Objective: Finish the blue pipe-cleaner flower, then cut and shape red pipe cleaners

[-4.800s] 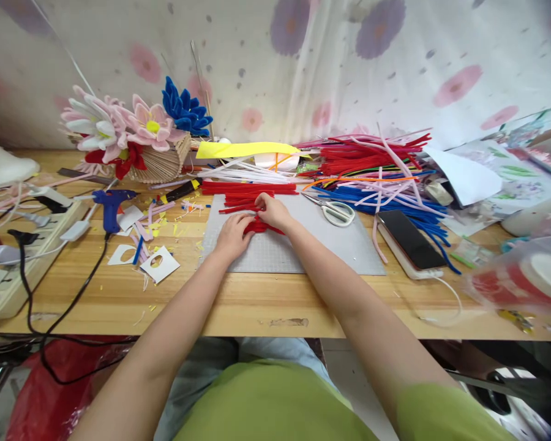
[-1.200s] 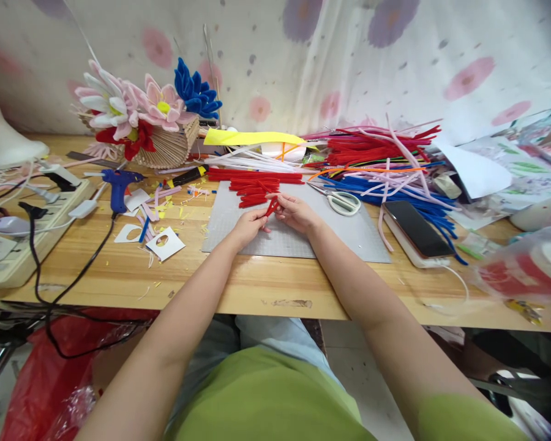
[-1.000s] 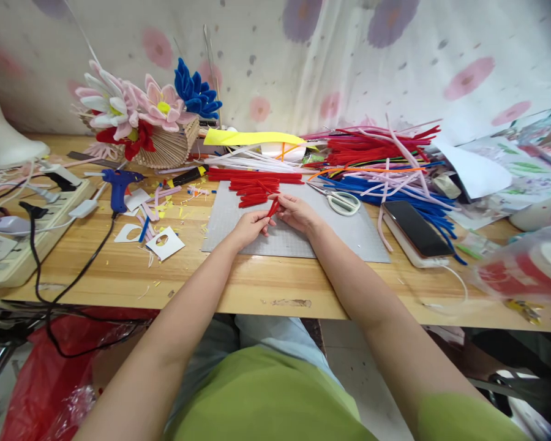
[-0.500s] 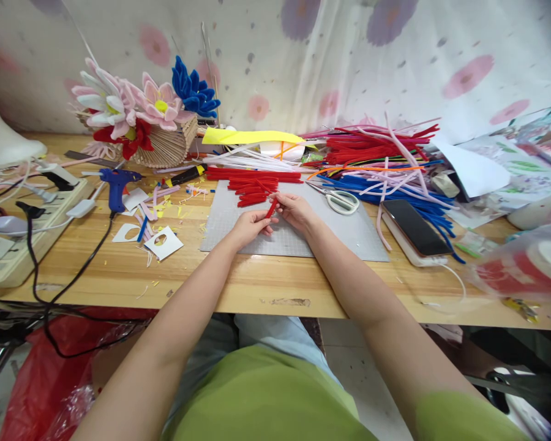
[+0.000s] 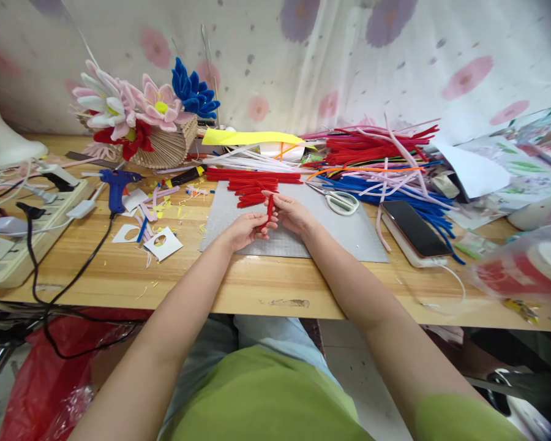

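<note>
Between my hands a short red pipe cleaner piece (image 5: 270, 210) stands nearly upright over the grey cutting mat (image 5: 335, 236). The fingers of my left hand (image 5: 249, 230) pinch its lower end. My right hand (image 5: 292, 212) has thumb and fingers closed around its upper part. Just behind my hands, cut red pipe cleaners (image 5: 252, 185) lie in rows of differing length at the mat's back edge. White-handled scissors (image 5: 342, 202) rest to the right of my right hand.
At left are a blue glue gun (image 5: 117, 187), a power strip (image 5: 37, 236) and white card scraps (image 5: 164, 244). Fuzzy flowers (image 5: 158, 105) stand behind. Coloured pipe cleaners (image 5: 376, 147), a phone (image 5: 416, 226) and a bagged cup (image 5: 528, 266) are at right.
The red piece has turned more upright. My right fingers have shifted slightly up and left along it, and my left hand has moved a little left.
</note>
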The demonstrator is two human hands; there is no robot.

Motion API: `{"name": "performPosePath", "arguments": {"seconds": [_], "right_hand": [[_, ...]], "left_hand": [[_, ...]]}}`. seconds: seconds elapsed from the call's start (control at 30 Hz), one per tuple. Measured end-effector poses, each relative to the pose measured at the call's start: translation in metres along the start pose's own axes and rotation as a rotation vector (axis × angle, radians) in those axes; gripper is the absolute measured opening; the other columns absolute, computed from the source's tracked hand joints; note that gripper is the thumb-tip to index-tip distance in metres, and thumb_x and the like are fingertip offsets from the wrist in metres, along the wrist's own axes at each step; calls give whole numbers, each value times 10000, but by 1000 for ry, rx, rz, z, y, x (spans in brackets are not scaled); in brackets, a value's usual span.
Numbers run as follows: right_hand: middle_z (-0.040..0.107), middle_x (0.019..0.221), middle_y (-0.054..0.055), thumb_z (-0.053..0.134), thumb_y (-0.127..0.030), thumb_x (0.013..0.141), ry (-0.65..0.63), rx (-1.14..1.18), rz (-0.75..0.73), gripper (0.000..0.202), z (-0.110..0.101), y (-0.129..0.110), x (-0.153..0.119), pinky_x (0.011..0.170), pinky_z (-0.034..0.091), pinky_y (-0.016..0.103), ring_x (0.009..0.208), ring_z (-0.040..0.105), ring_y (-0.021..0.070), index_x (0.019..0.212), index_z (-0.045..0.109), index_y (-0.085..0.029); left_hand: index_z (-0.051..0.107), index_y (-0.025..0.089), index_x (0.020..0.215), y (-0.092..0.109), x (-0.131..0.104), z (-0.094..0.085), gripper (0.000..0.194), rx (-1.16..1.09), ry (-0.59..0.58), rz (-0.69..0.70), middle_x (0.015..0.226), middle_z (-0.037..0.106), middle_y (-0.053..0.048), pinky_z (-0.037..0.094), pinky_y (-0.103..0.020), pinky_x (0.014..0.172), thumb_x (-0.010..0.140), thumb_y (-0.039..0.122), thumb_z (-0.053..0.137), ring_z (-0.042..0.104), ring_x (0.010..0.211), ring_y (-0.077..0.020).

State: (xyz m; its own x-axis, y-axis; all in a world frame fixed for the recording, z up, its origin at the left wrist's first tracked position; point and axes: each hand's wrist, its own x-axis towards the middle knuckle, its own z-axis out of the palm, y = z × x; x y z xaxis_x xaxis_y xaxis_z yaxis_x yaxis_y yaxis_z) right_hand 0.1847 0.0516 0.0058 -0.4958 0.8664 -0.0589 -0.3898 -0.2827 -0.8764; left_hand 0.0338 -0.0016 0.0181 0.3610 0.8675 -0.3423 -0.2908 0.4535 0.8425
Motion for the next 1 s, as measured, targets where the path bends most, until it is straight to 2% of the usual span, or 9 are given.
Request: {"name": "performPosePath", "arguments": {"seconds": [0.17,0.37,0.53,0.7,0.8,0.93,1.0], "right_hand": [[650,756,0,730,-294,674,99,-5,-30,181,-3,2,3,478,404,172,547,464,55,811,689,-184],[680,787,20,709,-242,662,131,-9,-44,154,-5,2,4,500,407,173,564,485,58,801,697,-175],[664,717,24,662,-186,659,192,3,-35,88,-1,-3,2,488,377,170,539,465,52,735,691,-154],[634,662,15,646,-185,642,255,-36,-56,61,-1,-8,2,464,341,181,508,441,51,688,667,-151],[632,670,9,662,-222,638,230,-54,-70,88,-2,-6,2,465,340,190,512,443,57,700,666,-160],[651,740,17,700,-326,652,117,-47,-81,185,-2,-2,3,508,364,201,607,521,83,760,670,-179],[634,714,12,727,-333,626,125,-47,-97,206,-1,0,4,507,353,198,610,513,81,745,669,-175]], "left_hand": [[646,97,808,-3,2,0,73,32,-18,35,727,682,-45,495,-157,490,816,160,610,512,476,-26],[635,89,808,-5,2,1,101,93,10,67,706,669,-34,500,-187,499,792,189,640,516,464,-30],[606,99,719,-6,4,4,161,224,73,181,569,605,15,508,-231,496,760,239,675,516,415,-53],[619,103,726,-9,7,7,191,306,87,239,579,614,10,504,-248,495,737,278,694,532,410,-68],[627,104,729,-9,8,7,192,300,98,240,607,634,-4,509,-262,516,738,287,688,534,421,-71],[613,106,742,-7,5,6,165,256,158,215,593,633,3,507,-241,516,750,259,673,549,421,-70],[607,104,742,-6,5,6,157,250,173,202,584,630,9,499,-218,496,756,247,669,560,422,-69]]}}
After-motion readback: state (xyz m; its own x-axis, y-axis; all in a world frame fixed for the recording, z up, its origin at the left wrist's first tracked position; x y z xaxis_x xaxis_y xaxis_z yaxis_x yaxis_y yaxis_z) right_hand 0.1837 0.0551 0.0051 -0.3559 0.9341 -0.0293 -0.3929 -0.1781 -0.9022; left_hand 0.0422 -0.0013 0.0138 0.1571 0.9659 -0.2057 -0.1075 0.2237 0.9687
